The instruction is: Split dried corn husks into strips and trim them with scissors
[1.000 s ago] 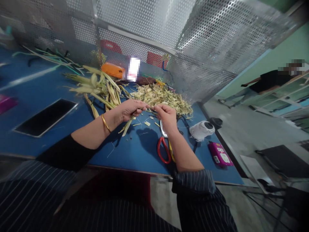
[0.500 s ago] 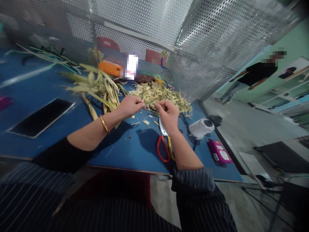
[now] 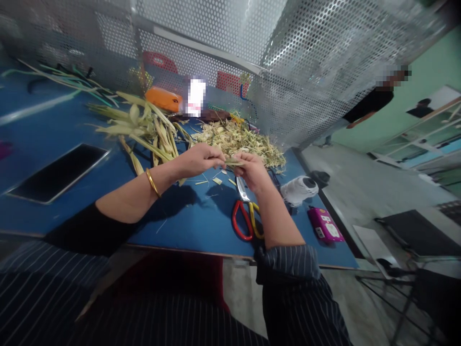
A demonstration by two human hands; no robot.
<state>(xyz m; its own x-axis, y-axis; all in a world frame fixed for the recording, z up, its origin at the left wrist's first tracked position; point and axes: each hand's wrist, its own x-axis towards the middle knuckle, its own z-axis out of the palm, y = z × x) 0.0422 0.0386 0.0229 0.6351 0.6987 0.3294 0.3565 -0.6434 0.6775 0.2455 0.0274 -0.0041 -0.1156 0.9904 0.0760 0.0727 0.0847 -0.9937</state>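
My left hand [image 3: 198,159] and my right hand [image 3: 251,171] meet above the blue table [image 3: 187,221], both pinched on a thin pale green leaf strip [image 3: 233,163] held between them. A gold bangle circles my left wrist. Just behind the hands lies a heap of chopped leaf scraps [image 3: 239,139]. Long uncut leaves [image 3: 144,127] are piled to the left of it. Red and yellow handled scissors [image 3: 244,216] lie on the table under my right forearm.
A perforated metal screen [image 3: 252,57] walls the table's far side. A black inset panel [image 3: 54,170] sits at left. A white round device [image 3: 299,188] and a pink gadget [image 3: 324,227] lie at right. An orange object [image 3: 163,99] rests near the screen. A person stands at far right.
My hands have drawn closer together and shifted slightly right, still working the leaf strip. The person in the background has walked left behind the screen.
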